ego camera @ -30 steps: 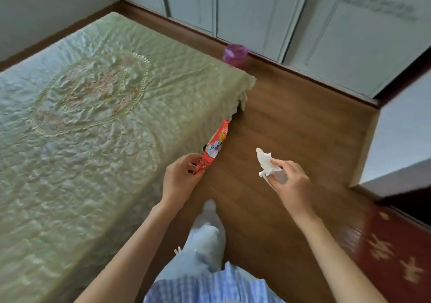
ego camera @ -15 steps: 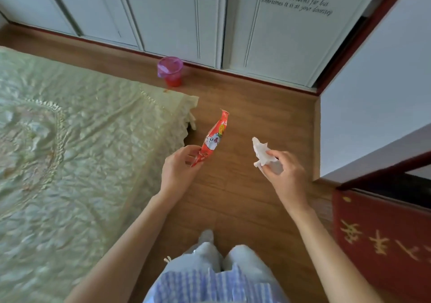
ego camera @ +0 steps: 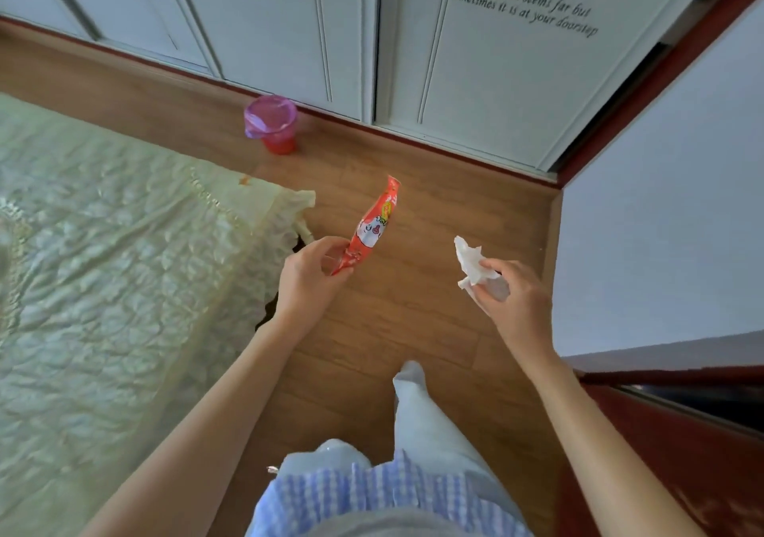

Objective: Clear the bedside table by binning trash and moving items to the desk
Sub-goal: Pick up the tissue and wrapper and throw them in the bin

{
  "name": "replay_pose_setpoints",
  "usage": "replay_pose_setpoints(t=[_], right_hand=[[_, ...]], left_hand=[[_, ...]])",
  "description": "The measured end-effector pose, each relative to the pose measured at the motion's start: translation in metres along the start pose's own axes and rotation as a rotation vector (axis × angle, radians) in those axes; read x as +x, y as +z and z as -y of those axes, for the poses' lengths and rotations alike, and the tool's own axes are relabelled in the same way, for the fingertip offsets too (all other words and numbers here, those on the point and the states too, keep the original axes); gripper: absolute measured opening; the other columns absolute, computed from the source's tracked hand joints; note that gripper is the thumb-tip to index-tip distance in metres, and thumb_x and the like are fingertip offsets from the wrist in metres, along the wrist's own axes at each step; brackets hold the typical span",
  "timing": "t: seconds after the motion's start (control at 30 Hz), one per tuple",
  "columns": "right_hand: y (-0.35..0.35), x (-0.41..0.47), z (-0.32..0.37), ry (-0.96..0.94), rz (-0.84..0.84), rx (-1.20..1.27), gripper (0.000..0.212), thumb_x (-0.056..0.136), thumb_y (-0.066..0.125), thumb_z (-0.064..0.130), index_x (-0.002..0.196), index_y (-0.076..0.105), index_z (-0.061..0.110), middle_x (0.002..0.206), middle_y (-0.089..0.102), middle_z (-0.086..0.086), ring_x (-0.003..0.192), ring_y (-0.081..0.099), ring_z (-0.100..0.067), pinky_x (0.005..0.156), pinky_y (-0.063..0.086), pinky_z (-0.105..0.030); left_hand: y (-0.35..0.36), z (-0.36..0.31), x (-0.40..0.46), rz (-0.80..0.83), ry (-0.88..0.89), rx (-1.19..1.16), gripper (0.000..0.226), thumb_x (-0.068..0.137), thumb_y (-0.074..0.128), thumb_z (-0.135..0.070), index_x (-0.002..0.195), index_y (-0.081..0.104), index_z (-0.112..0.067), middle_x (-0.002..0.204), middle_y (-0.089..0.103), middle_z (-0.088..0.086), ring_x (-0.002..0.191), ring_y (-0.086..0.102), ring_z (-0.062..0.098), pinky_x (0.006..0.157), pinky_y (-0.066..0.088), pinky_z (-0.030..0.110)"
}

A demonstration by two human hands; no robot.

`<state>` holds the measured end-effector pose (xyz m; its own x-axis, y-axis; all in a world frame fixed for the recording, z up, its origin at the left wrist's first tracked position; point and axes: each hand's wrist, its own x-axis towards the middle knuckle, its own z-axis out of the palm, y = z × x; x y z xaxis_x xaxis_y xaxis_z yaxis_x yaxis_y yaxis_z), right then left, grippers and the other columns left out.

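Observation:
My left hand (ego camera: 308, 274) pinches the lower end of a red snack wrapper (ego camera: 374, 226) with a cartoon face, which points up and away over the wooden floor. My right hand (ego camera: 514, 294) grips a crumpled white tissue (ego camera: 471, 263) that sticks out above the fingers. A small red bin (ego camera: 273, 125) lined with a purple bag stands on the floor ahead, against the white wardrobe, beyond both hands. The bedside table and the desk are out of view.
A bed with a pale green quilted cover (ego camera: 115, 267) fills the left side, its corner close to my left hand. White wardrobe doors (ego camera: 475, 61) run along the back. A white wall (ego camera: 661, 226) and dark red furniture (ego camera: 682, 433) close off the right. Wooden floor lies between.
The view has swung right and moved forward along the bed. The bin now looks nearer and sits more centrally. Both hands keep their hold on the wrapper and the tissue.

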<state>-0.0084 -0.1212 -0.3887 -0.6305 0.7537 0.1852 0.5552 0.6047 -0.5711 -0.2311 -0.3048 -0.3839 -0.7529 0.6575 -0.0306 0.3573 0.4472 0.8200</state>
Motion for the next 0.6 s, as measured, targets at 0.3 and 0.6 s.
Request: replay_pose_setpoints(t=[0.3, 0.6], right_hand=[[-0.002, 0.153, -0.034, -0.135, 0.153, 0.009, 0.031, 0.078, 0.077, 0.026, 0.104, 0.068, 0.013, 0.098, 0.068, -0.001, 0.09, 0.06, -0.017, 0.069, 0.05, -0.028], [0.061, 0.305, -0.034, -0.245, 0.225, -0.004, 0.029, 0.075, 0.075, 0.028, 0.101, 0.067, 0.016, 0.093, 0.067, 0.004, 0.081, 0.05, -0.004, 0.064, 0.031, -0.006]], left_hand=[[0.039, -0.028, 0.093, -0.118, -0.137, 0.039, 0.03, 0.075, 0.077, -0.016, 0.102, 0.069, -0.026, 0.083, 0.066, -0.017, 0.074, 0.064, 0.002, 0.072, 0.055, 0.029], [0.042, -0.018, 0.219, -0.15, -0.226, 0.072, 0.032, 0.076, 0.077, -0.019, 0.104, 0.068, -0.03, 0.082, 0.065, -0.021, 0.074, 0.063, 0.001, 0.068, 0.051, 0.024]])
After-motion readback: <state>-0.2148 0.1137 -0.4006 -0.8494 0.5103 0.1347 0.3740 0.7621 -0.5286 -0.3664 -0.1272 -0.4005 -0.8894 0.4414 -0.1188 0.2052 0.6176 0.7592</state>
